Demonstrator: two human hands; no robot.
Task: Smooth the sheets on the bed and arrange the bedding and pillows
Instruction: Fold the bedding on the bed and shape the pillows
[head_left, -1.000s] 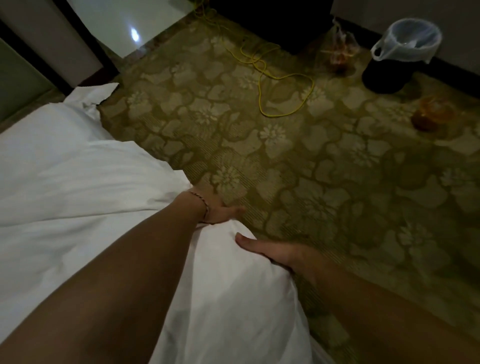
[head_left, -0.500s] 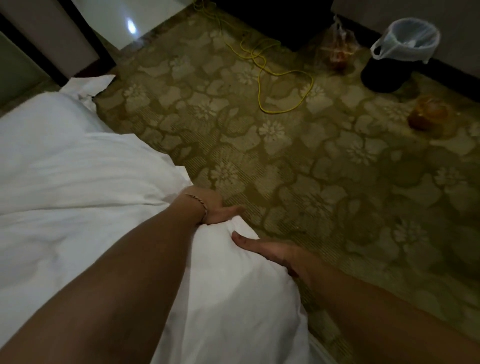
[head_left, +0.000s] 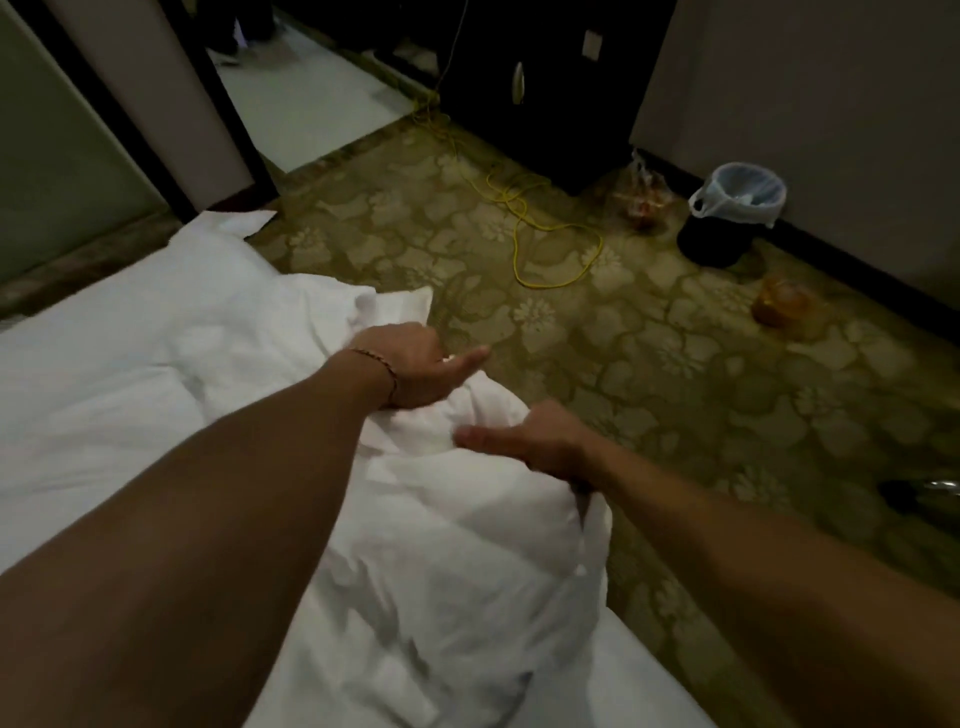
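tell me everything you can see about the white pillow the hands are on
The white pillow is plump and soft-looking, in a plain, creased fabric case. It lies at the bed's edge beside the patterned carpet, on white bedding. The left hand grips its far end with the thumb sticking out; the right hand grips its carpet-side edge, bunching the fabric there. Motion blur hides finer detail.

2 hands; 1 pillow; 1 bin; 1 yellow cable; 1 bracelet.
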